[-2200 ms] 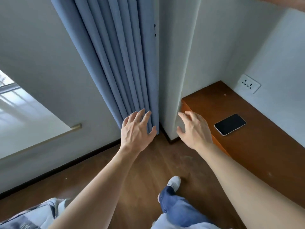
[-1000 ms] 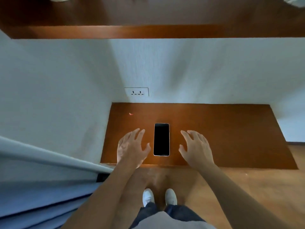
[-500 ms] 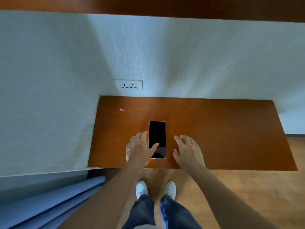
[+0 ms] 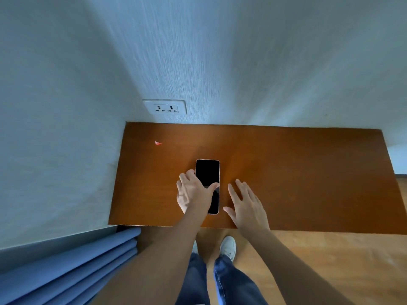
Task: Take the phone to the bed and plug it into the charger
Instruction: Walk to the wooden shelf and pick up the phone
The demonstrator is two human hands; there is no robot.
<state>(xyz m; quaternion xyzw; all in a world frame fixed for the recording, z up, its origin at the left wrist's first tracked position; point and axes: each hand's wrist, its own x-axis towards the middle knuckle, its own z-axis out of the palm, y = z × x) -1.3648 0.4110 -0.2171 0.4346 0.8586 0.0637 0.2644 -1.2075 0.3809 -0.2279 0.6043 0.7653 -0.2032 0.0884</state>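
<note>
Closing in since a moment ago, the left hand [image 4: 193, 192] now wraps the phone [image 4: 207, 172], which lies flat on the bench [image 4: 297, 172]. The right hand [image 4: 246, 205] hovers open beside it. Lifting looks next.

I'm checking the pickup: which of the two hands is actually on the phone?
The left hand: its thumb lies across the phone screen. The right hand is spread open beside the phone, apart from it.

Glossy black glass phone [image 4: 207, 172], smooth satin wooden desk [image 4: 297, 172], textured matt wall [image 4: 242, 62], blue cloth curtain [image 4: 66, 271], wood-grain floor [image 4: 330, 260]
</note>
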